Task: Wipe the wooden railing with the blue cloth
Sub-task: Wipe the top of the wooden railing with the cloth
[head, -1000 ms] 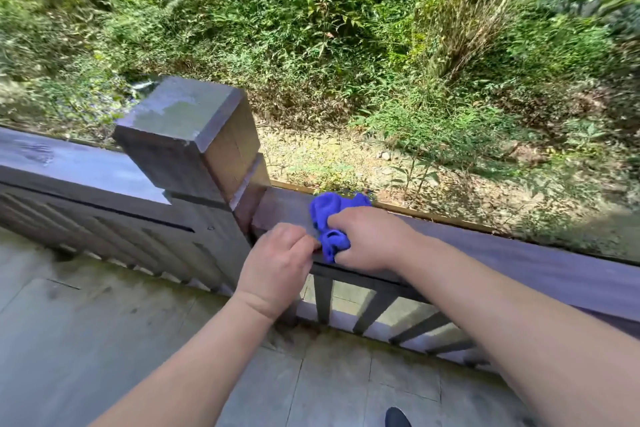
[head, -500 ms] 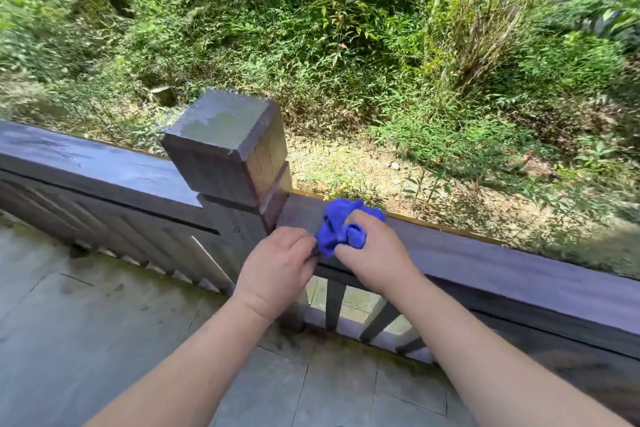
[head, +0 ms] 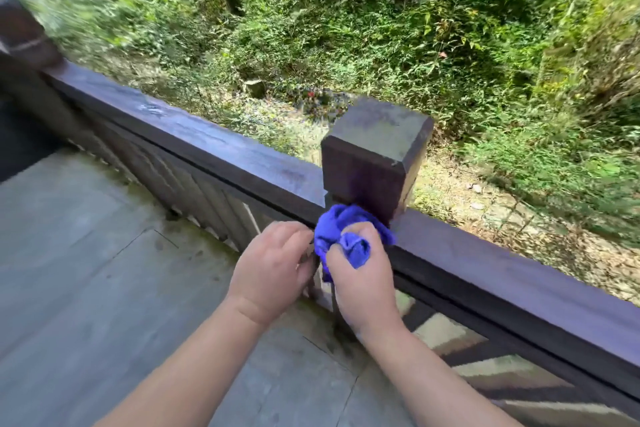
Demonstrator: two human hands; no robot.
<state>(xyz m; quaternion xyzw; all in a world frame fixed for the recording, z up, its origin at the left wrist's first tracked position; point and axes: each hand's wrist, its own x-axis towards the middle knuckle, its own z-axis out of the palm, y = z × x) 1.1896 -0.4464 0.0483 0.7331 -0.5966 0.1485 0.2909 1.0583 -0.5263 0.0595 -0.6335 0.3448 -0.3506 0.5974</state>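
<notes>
The person's right hand (head: 363,274) is clutching a bunched-up bright blue cloth (head: 346,236), fingers curled tight around it, and pressing it against the dark brown wooden railing (head: 485,274) right at the foot of the square, flat-capped wooden post (head: 374,163). The cloth is spilling out above the knuckles and touching both the post's base and the top of the rail. The left hand (head: 273,267) is sitting just beside the right one, fingers loosely curled in toward the cloth's left edge; whether it is actually pinching any fabric I cannot tell. Both bare forearms are reaching in from below. Grey stone paving (head: 104,288) is lying under the railing on the near side, and leafy green undergrowth (head: 381,28) is filling the slope beyond it.
</notes>
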